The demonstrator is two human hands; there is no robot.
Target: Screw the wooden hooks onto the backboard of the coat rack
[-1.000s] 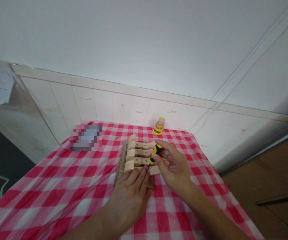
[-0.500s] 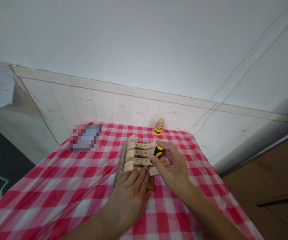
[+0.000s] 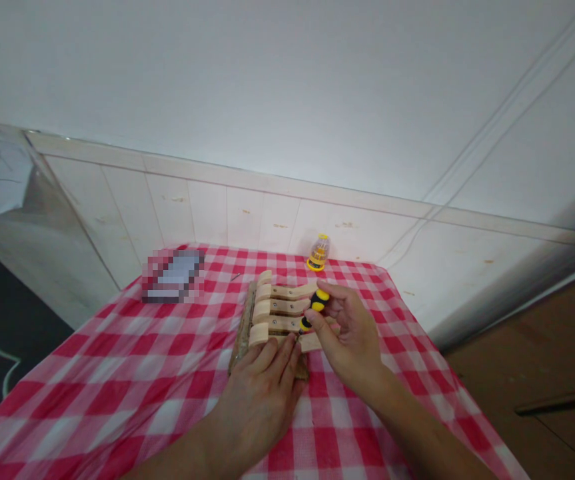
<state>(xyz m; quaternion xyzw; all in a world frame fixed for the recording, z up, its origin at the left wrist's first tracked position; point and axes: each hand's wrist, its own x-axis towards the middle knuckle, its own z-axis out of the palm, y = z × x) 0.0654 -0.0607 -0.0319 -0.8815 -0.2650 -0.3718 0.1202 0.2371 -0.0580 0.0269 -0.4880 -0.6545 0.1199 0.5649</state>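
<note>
My right hand (image 3: 354,337) is closed around a yellow-and-black screwdriver (image 3: 320,300), tilted with its tip down and to the left. The tip meets the nearest curved wooden piece (image 3: 311,343), beside my left fingertips. My left hand (image 3: 264,380) presses that piece down, fingers close together and thumb mostly hidden. Several similar curved wooden pieces (image 3: 283,305) lie side by side across a brown board (image 3: 241,343), with dark screw heads showing on them. Whether a screw sits under the tip is hidden by my fingers.
A clear, yellow-capped bit case (image 3: 318,253) stands at the table's back edge. A thin metal piece (image 3: 236,276) lies left of the board. A blurred-out phone-like object (image 3: 174,277) is farther left. Red-and-white checked cloth (image 3: 132,373) covers the table, against a panelled wall (image 3: 244,223).
The screwdriver's handle has turned a little in my right fingers, showing its yellow and black patches differently. My left hand keeps its place. The whole view has shifted very slightly.
</note>
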